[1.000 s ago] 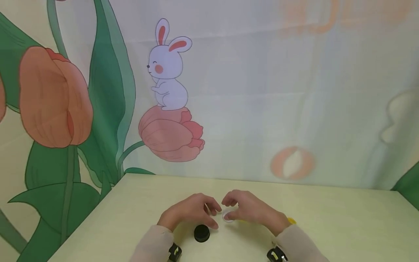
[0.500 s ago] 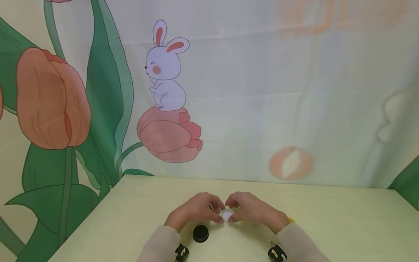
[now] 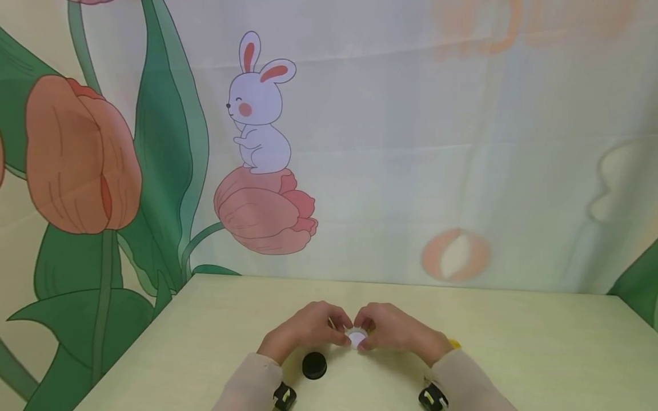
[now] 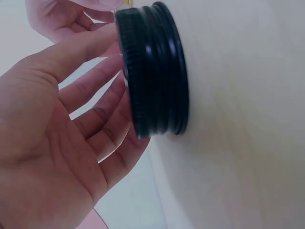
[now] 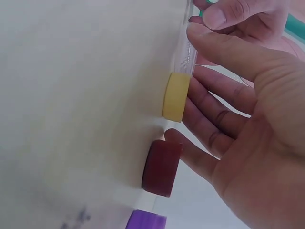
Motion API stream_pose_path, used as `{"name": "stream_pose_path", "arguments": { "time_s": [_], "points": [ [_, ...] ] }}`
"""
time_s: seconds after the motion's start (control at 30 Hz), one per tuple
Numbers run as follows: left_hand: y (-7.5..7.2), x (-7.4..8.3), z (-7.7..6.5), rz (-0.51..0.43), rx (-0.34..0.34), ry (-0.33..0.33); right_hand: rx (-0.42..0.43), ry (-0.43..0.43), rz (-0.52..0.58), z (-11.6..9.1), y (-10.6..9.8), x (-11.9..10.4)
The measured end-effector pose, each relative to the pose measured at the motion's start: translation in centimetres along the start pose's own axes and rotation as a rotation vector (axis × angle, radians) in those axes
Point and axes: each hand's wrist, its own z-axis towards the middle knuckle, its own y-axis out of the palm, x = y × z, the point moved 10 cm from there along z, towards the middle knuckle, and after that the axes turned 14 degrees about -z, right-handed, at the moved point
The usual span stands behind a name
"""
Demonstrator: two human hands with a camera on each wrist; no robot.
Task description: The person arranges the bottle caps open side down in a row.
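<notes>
In the head view, a small round white piece with a clear rim (image 3: 356, 340) lies between both hands. My left hand (image 3: 316, 326) holds its left edge with thumb and fingers curled. On its right edge my right hand (image 3: 393, 326) does the same, thumb at the front. The right wrist view shows it side-on as clear ridged plastic (image 5: 186, 55) under the right thumb, with the left thumb just beyond. A black ribbed round cap (image 4: 152, 71) sits on the table near the left hand, apart from the fingers in the head view.
Near the right hand's fingers stand a yellow cap (image 5: 176, 98), a dark red cap (image 5: 162, 168) and a purple one (image 5: 147, 220). A bit of yellow (image 3: 454, 344) shows past the right wrist. The pale table (image 3: 514, 337) meets a printed cloth (image 3: 385, 142) behind.
My left hand has moved right to the white piece and now holds its left edge. The right hand has closed in on its right edge. The black cap stays on the table.
</notes>
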Motion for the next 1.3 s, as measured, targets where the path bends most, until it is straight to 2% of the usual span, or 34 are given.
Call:
{"name": "stream_pose_path", "arguments": {
  "time_s": [0.27, 0.5, 0.73, 1.1, 1.3],
  "points": [
    [-0.5, 0.7, -0.3, -0.023, 0.037, 0.066, 0.03, -0.006, 0.014, -0.1, -0.9, -0.2],
    [-1.7, 1.4, -0.9, 0.039, 0.134, 0.144, 0.034, 0.019, 0.102, -0.2, -1.7, -0.2],
    [-2.6, 2.4, -1.5, 0.051, 0.221, 0.232, 0.044, 0.032, 0.172, -0.7, -2.4, -0.5],
    [-3.1, 2.7, -1.5, 0.035, 0.261, 0.229, 0.043, 0.046, 0.214, -1.3, -2.9, -0.7],
    [-3.6, 2.5, -1.9, 0.034, 0.281, 0.231, 0.061, 0.02, 0.201, -1.3, -3.0, -0.7]
  ]
}}
